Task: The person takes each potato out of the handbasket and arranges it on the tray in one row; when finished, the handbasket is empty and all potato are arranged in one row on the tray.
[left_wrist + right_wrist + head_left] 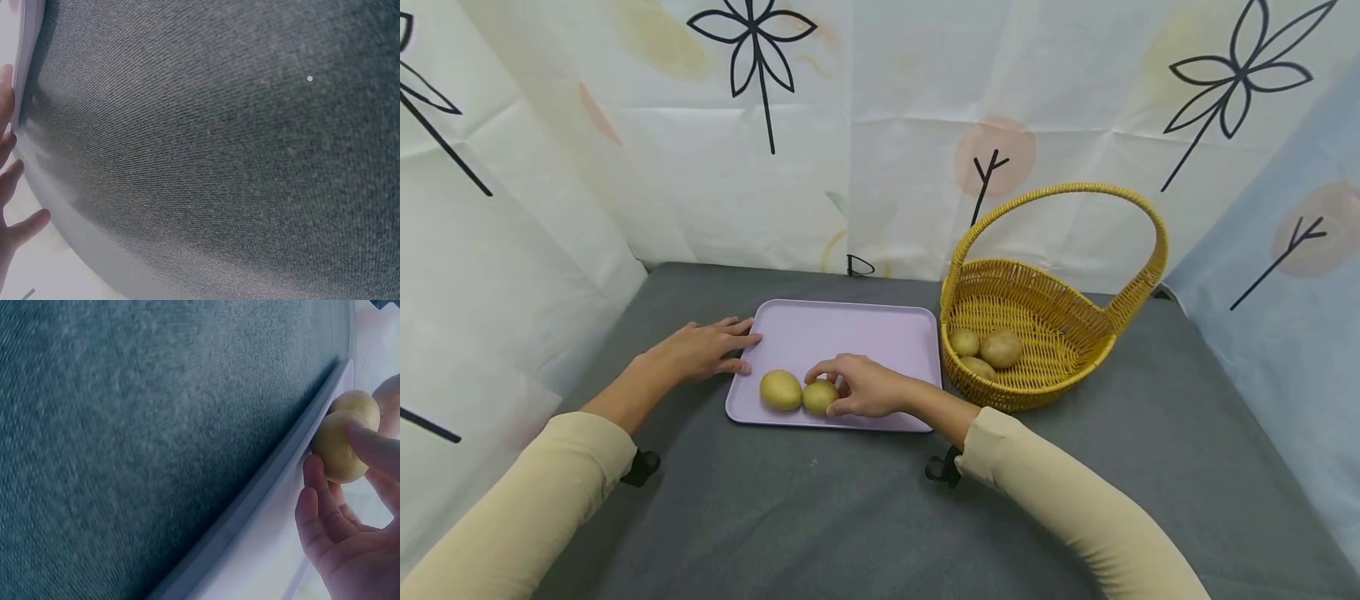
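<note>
Pale curtains (910, 67) hang behind and at both sides of a bench (820, 517) spread with grey cloth. Low on the back one sits a small black mark (860, 266) shaped like a letter D; whether it is writing or part of the print, I cannot tell. Two line-drawn flowers (752, 29) show on the back, with part of another at the left, and two twigs (988, 179) cross round peach blots. On the bench are one lilac tray (850, 329) and, just beside its right end, one yellow wicker basket (1067, 321) with a tall handle. Five potatoes can be counted: three (1002, 348) inside the basket, towards its left wall, and two on the tray near its front edge. Of these two, the left potato (780, 390) lies right by the right potato (820, 395), which the right hand (867, 387) pinches between thumb and fingers. The left hand (703, 348) has its fingers spread and rests them on the tray's left edge. Two beige sleeves (1060, 508) cover the arms.
</note>
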Action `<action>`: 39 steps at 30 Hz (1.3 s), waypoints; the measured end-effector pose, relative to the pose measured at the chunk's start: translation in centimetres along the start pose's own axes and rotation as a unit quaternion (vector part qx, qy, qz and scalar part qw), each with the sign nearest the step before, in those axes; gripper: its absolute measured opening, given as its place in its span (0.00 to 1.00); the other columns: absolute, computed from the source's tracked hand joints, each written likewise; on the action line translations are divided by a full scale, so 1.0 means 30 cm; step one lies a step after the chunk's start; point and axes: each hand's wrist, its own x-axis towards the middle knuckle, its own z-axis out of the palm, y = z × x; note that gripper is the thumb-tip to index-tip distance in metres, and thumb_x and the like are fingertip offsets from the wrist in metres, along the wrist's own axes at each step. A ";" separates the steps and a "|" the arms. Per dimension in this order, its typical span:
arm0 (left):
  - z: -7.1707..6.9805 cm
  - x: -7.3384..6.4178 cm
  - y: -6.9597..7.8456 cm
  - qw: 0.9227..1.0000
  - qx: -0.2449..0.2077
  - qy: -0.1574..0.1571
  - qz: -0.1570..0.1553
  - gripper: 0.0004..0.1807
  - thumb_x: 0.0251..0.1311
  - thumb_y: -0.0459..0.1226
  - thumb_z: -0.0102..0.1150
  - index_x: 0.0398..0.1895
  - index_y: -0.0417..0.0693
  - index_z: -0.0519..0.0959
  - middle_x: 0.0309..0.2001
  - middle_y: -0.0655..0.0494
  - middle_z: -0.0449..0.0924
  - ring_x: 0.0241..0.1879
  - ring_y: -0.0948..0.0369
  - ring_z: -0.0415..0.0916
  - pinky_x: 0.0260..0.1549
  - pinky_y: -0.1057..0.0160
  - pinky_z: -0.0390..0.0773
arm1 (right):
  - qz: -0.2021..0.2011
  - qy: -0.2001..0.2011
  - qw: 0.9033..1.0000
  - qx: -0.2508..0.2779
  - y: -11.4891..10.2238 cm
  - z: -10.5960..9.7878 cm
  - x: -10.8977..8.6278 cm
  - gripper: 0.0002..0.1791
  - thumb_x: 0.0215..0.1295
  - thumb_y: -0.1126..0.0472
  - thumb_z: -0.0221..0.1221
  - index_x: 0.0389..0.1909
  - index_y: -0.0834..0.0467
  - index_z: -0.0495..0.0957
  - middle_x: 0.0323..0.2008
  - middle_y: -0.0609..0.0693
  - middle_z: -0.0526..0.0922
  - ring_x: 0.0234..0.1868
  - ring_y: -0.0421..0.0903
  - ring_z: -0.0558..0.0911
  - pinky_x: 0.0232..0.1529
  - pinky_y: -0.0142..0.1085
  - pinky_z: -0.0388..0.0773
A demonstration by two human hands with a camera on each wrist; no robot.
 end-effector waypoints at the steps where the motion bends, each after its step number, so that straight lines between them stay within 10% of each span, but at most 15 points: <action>1: 0.000 0.000 -0.001 1.000 -0.001 0.000 -0.001 0.36 0.67 0.53 0.58 0.72 0.43 0.68 0.73 0.35 0.58 0.72 0.35 0.54 0.56 0.26 0.60 | 0.000 -0.001 1.000 0.004 -0.001 0.002 0.003 0.27 0.61 0.67 0.69 0.62 0.59 0.75 0.48 0.55 0.78 0.39 0.44 0.81 0.46 0.33 0.76; 14: 0.006 0.006 -0.009 1.000 0.007 -0.004 -0.003 0.36 0.67 0.53 0.58 0.72 0.43 0.68 0.74 0.35 0.57 0.72 0.35 0.54 0.55 0.26 0.61 | 0.015 -0.040 0.999 -0.004 -0.032 -0.022 -0.025 0.39 0.63 0.66 0.67 0.73 0.61 0.62 0.61 0.59 0.76 0.49 0.48 0.84 0.53 0.38 0.77; 29: 0.001 -0.004 -0.006 1.000 0.009 0.007 0.006 0.36 0.66 0.53 0.58 0.71 0.43 0.68 0.73 0.35 0.59 0.71 0.35 0.55 0.55 0.27 0.62 | 0.033 -0.040 0.998 -0.044 -0.022 -0.274 -0.286 0.33 0.61 0.60 0.68 0.67 0.58 0.71 0.64 0.51 0.76 0.67 0.47 0.71 0.65 0.49 0.67; 39: -0.001 -0.004 0.005 1.000 0.001 0.002 0.005 0.36 0.66 0.54 0.57 0.71 0.42 0.68 0.73 0.34 0.58 0.71 0.35 0.54 0.55 0.26 0.60 | 0.069 -0.016 0.991 0.113 0.069 -0.428 -0.464 0.37 0.64 0.64 0.67 0.71 0.63 0.64 0.70 0.59 0.69 0.71 0.54 0.67 0.68 0.57 0.61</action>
